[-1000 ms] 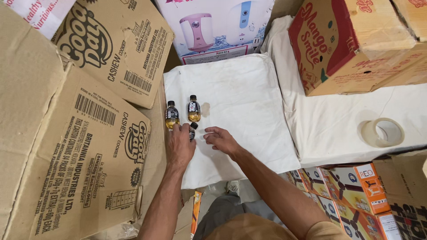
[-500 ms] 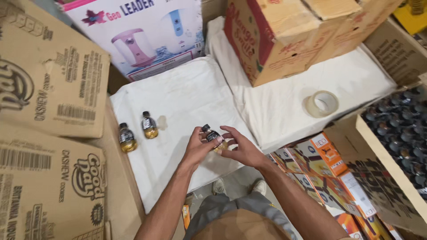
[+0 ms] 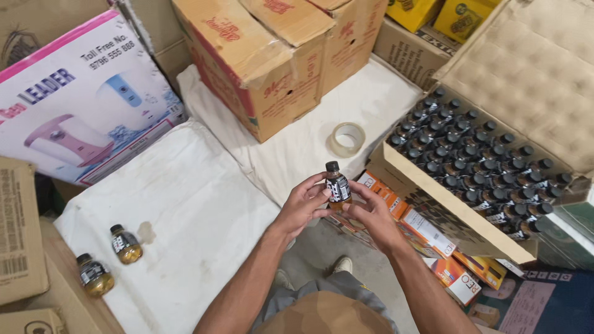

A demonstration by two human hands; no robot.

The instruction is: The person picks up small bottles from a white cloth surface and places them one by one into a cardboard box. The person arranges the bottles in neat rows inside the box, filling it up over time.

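I see left hand [image 3: 303, 207] and right hand [image 3: 369, 212] both gripping small amber bottle [image 3: 337, 187], black cap up, held upright above floor, beside open carton of bottles [image 3: 476, 167]. Tape roll [image 3: 347, 138] near.

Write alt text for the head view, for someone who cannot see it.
Both hands, left hand and right hand, hold a small dark-capped bottle upright above the floor. An open carton of similar bottles sits to the right; two more small bottles stand on a white cloth at left.
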